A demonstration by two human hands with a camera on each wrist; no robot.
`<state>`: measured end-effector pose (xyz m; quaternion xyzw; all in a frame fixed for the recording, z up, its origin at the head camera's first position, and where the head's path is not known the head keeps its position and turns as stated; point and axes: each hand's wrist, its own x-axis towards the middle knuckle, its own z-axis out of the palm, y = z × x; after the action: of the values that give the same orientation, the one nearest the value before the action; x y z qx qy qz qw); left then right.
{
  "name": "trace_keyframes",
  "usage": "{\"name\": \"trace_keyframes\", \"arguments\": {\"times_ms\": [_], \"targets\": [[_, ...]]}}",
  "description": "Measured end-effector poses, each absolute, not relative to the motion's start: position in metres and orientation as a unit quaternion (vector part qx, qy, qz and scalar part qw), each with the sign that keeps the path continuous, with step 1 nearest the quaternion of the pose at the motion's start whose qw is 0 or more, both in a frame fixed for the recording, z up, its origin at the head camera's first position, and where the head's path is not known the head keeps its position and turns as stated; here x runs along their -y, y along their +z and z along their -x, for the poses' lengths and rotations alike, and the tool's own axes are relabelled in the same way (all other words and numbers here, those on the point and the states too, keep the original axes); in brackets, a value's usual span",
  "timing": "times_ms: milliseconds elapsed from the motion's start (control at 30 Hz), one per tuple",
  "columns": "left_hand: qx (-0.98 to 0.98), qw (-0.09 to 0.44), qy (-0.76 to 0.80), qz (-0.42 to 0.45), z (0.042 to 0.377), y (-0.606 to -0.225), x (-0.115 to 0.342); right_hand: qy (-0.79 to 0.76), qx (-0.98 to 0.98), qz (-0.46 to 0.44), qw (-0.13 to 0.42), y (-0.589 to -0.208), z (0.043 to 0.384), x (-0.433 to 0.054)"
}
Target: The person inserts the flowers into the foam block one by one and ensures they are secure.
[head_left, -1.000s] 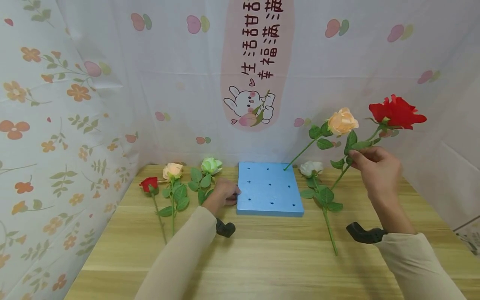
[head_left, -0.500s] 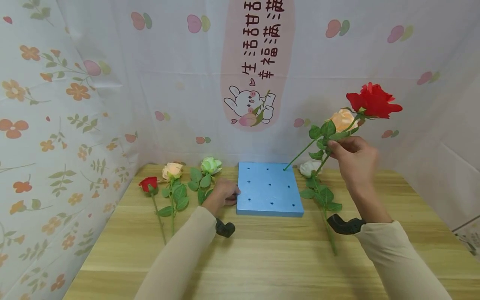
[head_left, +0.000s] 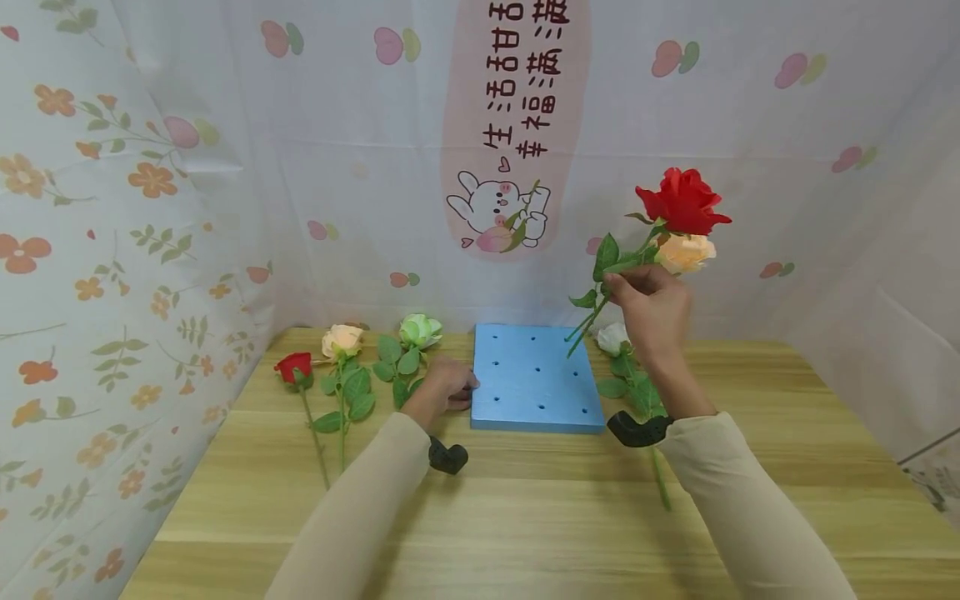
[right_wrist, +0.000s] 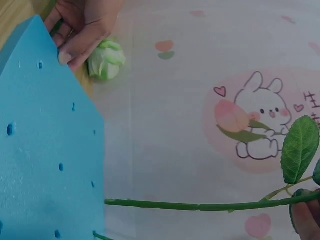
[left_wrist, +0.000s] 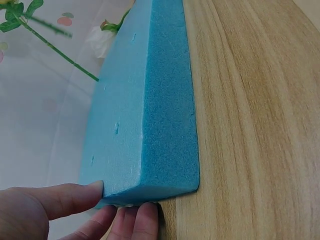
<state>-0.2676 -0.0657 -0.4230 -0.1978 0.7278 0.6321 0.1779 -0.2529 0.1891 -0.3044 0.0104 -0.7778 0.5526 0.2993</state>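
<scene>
My right hand point(head_left: 654, 317) pinches the leafy stem of a red rose point(head_left: 684, 202), held above the blue foam board point(head_left: 525, 392). The bloom tilts right and the stem's lower end points down-left. In the left wrist view that stem point(left_wrist: 50, 26) hangs in the air, apart from the board. Behind it, a peach rose point(head_left: 684, 252) leans right with its stem in a hole at the board's back right; the red rose partly covers it. My left hand point(head_left: 448, 383) grips the board's left edge, thumb point(left_wrist: 75, 197) on the top edge and fingers against the side.
Left of the board lie a red rose point(head_left: 294, 367), a peach rose point(head_left: 342, 342) and a green-white rose point(head_left: 420, 331). A white rose point(head_left: 613, 337) lies to its right, partly behind my right arm. A printed cloth point(head_left: 360, 167) hangs behind the wooden table point(head_left: 510, 517).
My right hand has carried the red rose leftward, from right of the board to above its back right part. The left hand has stayed at the board's edge.
</scene>
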Motion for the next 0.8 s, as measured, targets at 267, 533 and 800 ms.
{"name": "trace_keyframes", "arguments": {"times_ms": [267, 533, 800], "targets": [[-0.731, 0.178, 0.630, 0.191, 0.266, -0.420, 0.067, 0.547, 0.782, -0.031, 0.298, -0.318, 0.274, -0.171], [-0.734, 0.177, 0.628, 0.189, 0.267, -0.423, 0.068, 0.549, 0.780, -0.021, 0.298, -0.331, 0.291, -0.159], [-0.727, 0.181, 0.634, 0.189, 0.267, -0.423, 0.067, 0.561, 0.765, -0.018, 0.317, -0.343, 0.304, -0.152]]}}
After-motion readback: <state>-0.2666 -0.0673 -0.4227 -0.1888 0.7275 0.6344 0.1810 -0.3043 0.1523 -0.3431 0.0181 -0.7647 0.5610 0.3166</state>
